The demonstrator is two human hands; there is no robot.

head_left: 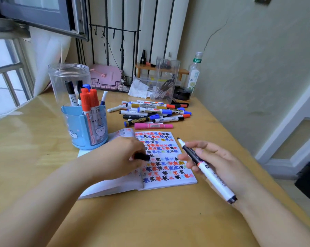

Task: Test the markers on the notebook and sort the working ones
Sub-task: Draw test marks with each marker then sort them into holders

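Above the open notebook, my right hand grips an uncapped marker, tip raised off the page. My left hand pinches its black cap over the paper. Beyond lie a marker pile and a blue holder with markers.

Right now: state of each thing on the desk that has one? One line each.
Marker in right hand: uncapped, tip up, off the page.
Black cap: off, held in left hand.
Right hand: gripping the marker.
Notebook: open, right page covered in coloured test marks.
Blue holder: upright, holding capped markers.
Marker pile: lying flat, capped.
Clear jar: lid off.
Bottle: upright, uncapped.
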